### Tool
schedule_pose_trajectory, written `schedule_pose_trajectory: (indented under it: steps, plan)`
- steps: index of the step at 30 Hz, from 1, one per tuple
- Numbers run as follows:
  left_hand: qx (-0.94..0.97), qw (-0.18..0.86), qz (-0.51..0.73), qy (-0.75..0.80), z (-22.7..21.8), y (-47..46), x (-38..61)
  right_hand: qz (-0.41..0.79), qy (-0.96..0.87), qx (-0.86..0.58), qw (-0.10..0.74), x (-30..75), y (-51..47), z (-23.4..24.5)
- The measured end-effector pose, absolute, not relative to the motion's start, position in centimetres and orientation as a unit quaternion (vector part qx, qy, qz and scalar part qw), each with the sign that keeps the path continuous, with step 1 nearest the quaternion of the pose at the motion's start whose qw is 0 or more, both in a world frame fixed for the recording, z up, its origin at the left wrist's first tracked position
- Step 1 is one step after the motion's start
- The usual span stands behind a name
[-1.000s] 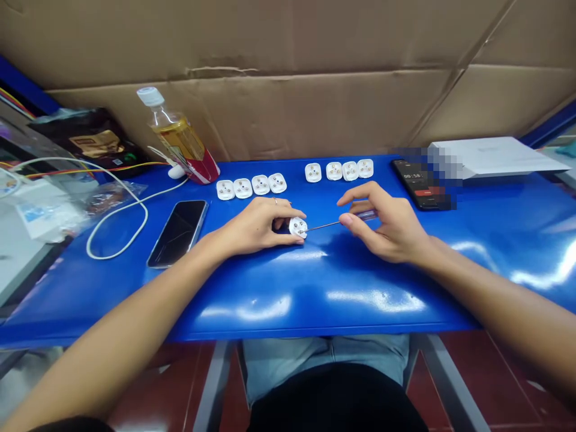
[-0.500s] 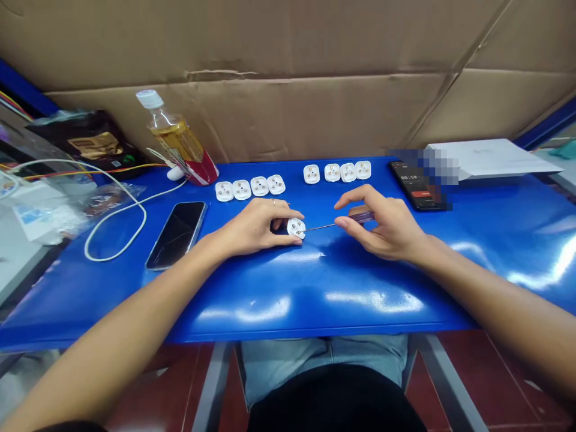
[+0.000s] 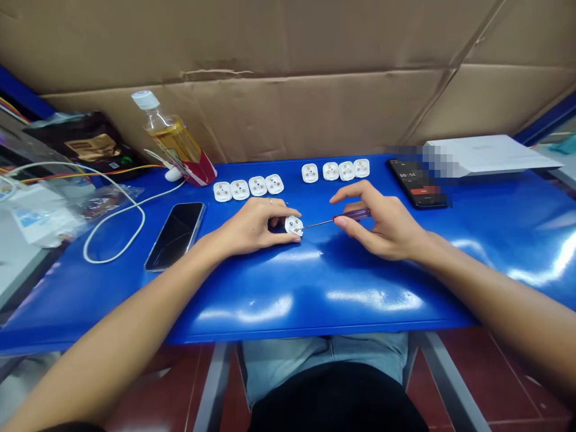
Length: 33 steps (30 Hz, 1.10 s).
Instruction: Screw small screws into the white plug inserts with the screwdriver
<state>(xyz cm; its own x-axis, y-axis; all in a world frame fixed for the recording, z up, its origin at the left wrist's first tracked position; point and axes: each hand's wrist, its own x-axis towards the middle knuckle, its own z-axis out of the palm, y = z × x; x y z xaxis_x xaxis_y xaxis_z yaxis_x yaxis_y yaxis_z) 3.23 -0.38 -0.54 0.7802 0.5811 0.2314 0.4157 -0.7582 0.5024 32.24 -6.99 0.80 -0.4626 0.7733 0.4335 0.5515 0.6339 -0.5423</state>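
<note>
My left hand [image 3: 254, 227] rests on the blue table [image 3: 315, 288] and pinches a small white plug part [image 3: 294, 225] tilted on its side, its brass contacts facing right. My right hand [image 3: 382, 225] grips a thin screwdriver [image 3: 335, 220] with a purple handle; its metal tip touches the face of the plug part. Behind my hands lie two rows of similar white plug parts, one row at centre left [image 3: 248, 188] and one at centre right [image 3: 335, 171].
A dark phone [image 3: 175, 235] lies at the left beside a looped white cable [image 3: 117, 222]. A drink bottle [image 3: 173, 141] leans at the back left. Another phone showing a timer [image 3: 418, 183] and a white box [image 3: 488, 155] sit at the back right. Cardboard lines the back.
My right hand's fingers have shifted slightly on the screwdriver handle, showing more of it. The plug part and my left hand stay almost in place.
</note>
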Motion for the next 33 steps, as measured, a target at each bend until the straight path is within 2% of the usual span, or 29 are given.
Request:
schedule_pose_trajectory:
  steps: [8, 18, 23, 33]
  plan:
    - [0.921, 0.214, 0.184, 0.269, -0.38, -0.54, 3.35, 0.159, -0.824, -0.4, 0.368, 31.95, -6.76, 0.32]
    - [0.923, 0.209, 0.186, 0.263, -0.42, -0.67, 3.38, 0.132, -0.825, -0.413, 0.362, 32.04, -6.86, 0.26]
    - [0.925, 0.205, 0.182, 0.262, -0.44, -0.68, 3.37, 0.144, -0.832, -0.384, 0.373, 32.02, -6.76, 0.3]
    - [0.927, 0.202, 0.177, 0.262, -0.49, -0.62, 3.29, 0.155, -0.825, -0.412, 0.355, 31.95, -6.84, 0.38]
